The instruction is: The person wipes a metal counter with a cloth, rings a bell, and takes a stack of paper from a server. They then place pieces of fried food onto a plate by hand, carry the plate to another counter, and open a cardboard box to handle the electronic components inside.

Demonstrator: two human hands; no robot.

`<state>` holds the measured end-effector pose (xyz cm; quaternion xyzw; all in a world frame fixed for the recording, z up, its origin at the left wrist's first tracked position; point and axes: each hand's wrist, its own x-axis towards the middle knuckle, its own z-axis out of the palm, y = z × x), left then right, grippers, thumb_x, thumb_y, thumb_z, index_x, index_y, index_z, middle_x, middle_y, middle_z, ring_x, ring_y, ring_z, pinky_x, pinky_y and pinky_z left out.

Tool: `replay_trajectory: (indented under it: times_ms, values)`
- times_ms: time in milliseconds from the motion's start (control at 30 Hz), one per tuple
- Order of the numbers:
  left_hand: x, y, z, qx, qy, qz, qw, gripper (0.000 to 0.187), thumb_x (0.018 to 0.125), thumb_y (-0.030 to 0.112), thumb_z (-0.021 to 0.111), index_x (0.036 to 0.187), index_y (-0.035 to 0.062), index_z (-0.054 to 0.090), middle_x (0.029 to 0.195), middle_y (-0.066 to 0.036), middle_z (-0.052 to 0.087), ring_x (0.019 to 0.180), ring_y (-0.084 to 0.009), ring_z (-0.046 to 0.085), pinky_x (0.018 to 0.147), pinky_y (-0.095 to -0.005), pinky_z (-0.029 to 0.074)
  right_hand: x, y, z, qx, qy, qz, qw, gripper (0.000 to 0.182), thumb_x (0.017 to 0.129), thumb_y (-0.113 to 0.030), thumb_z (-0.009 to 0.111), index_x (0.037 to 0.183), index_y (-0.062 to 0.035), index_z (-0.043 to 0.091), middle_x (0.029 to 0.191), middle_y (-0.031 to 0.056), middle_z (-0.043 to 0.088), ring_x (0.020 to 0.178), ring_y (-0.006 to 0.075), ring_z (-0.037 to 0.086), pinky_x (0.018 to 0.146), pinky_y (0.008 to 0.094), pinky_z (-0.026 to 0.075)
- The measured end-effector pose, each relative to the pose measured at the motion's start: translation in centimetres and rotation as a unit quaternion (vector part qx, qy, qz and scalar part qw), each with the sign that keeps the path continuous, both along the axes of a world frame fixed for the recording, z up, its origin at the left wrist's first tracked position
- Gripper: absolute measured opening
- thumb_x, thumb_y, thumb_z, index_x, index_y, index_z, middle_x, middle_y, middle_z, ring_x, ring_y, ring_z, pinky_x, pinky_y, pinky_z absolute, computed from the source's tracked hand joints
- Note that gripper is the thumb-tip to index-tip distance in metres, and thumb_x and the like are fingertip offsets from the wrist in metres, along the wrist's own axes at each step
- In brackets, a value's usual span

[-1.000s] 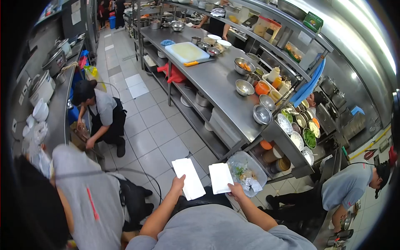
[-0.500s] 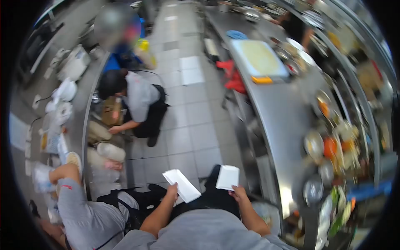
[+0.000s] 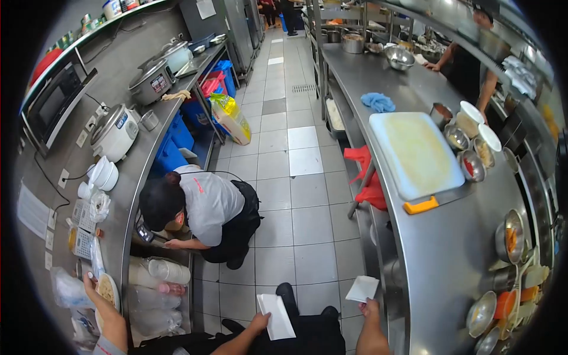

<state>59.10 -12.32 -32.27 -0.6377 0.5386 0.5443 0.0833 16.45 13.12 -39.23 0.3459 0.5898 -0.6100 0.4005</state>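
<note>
My left hand [image 3: 258, 322] is closed on the edge of a long folded white paper [image 3: 276, 316], held flat over my dark trousers. Further right, my right hand [image 3: 370, 307] pinches a smaller, squarer folded white paper [image 3: 362, 289] by its near corner. The two papers are apart, with floor tiles and my shoe [image 3: 287, 296] showing between them. My right hand is nearest to the edge of the steel counter [image 3: 414, 260].
A person [image 3: 213, 207] crouches at the left lower shelf. Beside me, another person's hand [image 3: 92, 284] is at a plate of food [image 3: 108, 290]. On the right counter lie a cutting board [image 3: 414, 154] and an orange-handled knife [image 3: 421, 205]. Tiled floor [image 3: 313, 219] runs ahead between counters.
My view has tilted up, showing more of the aisle ahead. Both hands appear lower and farther right, and a little wider apart, still holding the papers. The crouching person remains at the shelf.
</note>
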Motion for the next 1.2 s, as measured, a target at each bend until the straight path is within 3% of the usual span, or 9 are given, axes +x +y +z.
replay_trajectory:
  times_ms: [167, 367, 433, 533, 633, 700, 767, 833, 1200]
  values:
    - [-2.1, -6.2, -0.6, -0.119, 0.058, -0.053, 0.99, 0.042, 0.097, 0.029, 0.057, 0.119, -0.006, 0.06, 0.105, -0.016, 0.069, 0.091, -0.025, 0.067, 0.083, -0.0378, 0.053, -3.9, -1.7, -9.8, -0.042, -0.011, -0.223, 0.974, 0.026, 0.098, -0.014, 0.051, 0.123, -0.0075, 0.046, 0.088, 0.0101, 0.058, 0.058, 0.0179, 0.055, 0.046, 0.0248, 0.048]
    - [-6.3, -11.4, -1.3, 0.018, 0.054, 0.068, 0.996, 0.044, 0.098, 0.032, 0.057, 0.117, -0.0074, 0.061, 0.103, -0.015, 0.069, 0.09, -0.0231, 0.066, 0.083, -0.0351, 0.051, -7.4, -0.9, -18.3, -0.065, 0.017, -0.455, 0.888, 0.021, 0.099, -0.021, 0.057, 0.113, -0.0057, 0.055, 0.094, 0.0085, 0.058, 0.075, 0.0188, 0.058, 0.058, 0.0266, 0.053]
    - [-7.3, -11.8, -2.0, 0.001, 0.093, 0.084, 0.992, 0.044, 0.098, 0.031, 0.056, 0.118, -0.008, 0.06, 0.104, -0.016, 0.069, 0.091, -0.0242, 0.066, 0.083, -0.0357, 0.051, -7.9, 4.5, -33.6, -0.09, 0.036, -0.456, 0.885, 0.033, 0.101, -0.026, 0.053, 0.125, -0.0039, 0.048, 0.102, 0.0121, 0.058, 0.086, 0.0202, 0.059, 0.067, 0.0312, 0.056]
    - [-9.1, -12.6, -1.3, -0.005, 0.082, 0.087, 0.993, 0.044, 0.098, 0.031, 0.056, 0.119, -0.0081, 0.059, 0.106, -0.016, 0.068, 0.091, -0.0249, 0.066, 0.085, -0.0363, 0.051, -8.2, 5.2, -36.3, 0.118, 0.349, -0.285, 0.885, 0.034, 0.098, -0.024, 0.056, 0.126, -0.0052, 0.051, 0.1, 0.0109, 0.058, 0.084, 0.0216, 0.06, 0.066, 0.0313, 0.056]
    - [-10.1, -13.2, -1.6, -0.002, 0.091, 0.093, 0.991, 0.044, 0.098, 0.03, 0.056, 0.121, -0.0079, 0.058, 0.107, -0.016, 0.068, 0.093, -0.0256, 0.066, 0.085, -0.0364, 0.051, -9.1, 6.5, -38.1, 0.304, 0.602, -0.044, 0.737, 0.03, 0.095, -0.018, 0.061, 0.123, -0.008, 0.055, 0.094, 0.0081, 0.059, 0.078, 0.0226, 0.061, 0.061, 0.0297, 0.054]
    - [-10.4, -13.1, -1.8, -0.013, 0.098, 0.084, 0.992, 0.044, 0.098, 0.03, 0.056, 0.12, -0.0081, 0.059, 0.107, -0.017, 0.068, 0.094, -0.0254, 0.066, 0.086, -0.0363, 0.051, -8.3, 7.0, -37.2, 0.268, 0.609, 0.008, 0.747, 0.033, 0.095, -0.016, 0.06, 0.127, -0.0094, 0.053, 0.096, 0.0086, 0.06, 0.078, 0.0233, 0.062, 0.062, 0.0308, 0.055]
    - [-10.9, -13.0, -1.5, -0.022, 0.104, 0.077, 0.991, 0.044, 0.098, 0.03, 0.056, 0.12, -0.0082, 0.059, 0.107, -0.017, 0.068, 0.094, -0.0253, 0.066, 0.086, -0.0362, 0.051, -9.3, 4.6, -30.0, 0.194, 0.31, -0.013, 0.93, 0.039, 0.095, -0.014, 0.059, 0.132, -0.0111, 0.049, 0.101, 0.0108, 0.062, 0.078, 0.0243, 0.064, 0.06, 0.0326, 0.055]
    - [-11.0, -12.5, -0.4, -0.013, 0.07, 0.035, 0.997, 0.044, 0.098, 0.03, 0.056, 0.12, -0.0076, 0.06, 0.108, -0.017, 0.069, 0.097, -0.0252, 0.066, 0.087, -0.0367, 0.051, -8.0, 1.3, -22.1, 0.155, 0.138, 0.053, 0.977, 0.044, 0.094, -0.012, 0.058, 0.136, -0.0128, 0.044, 0.106, 0.013, 0.063, 0.078, 0.0253, 0.065, 0.059, 0.0344, 0.056]
    - [-8.6, -8.5, 2.9, -0.054, 0.037, -0.053, 0.996, 0.044, 0.099, 0.027, 0.053, 0.125, -0.0075, 0.057, 0.113, -0.021, 0.067, 0.103, -0.0292, 0.065, 0.09, -0.0405, 0.05, 8.5, -10.4, 8.2, -0.003, -0.011, 0.518, 0.856, 0.042, 0.094, -0.016, 0.06, 0.133, -0.0059, 0.051, 0.104, 0.0075, 0.068, 0.078, 0.0157, 0.066, 0.063, 0.0279, 0.053]
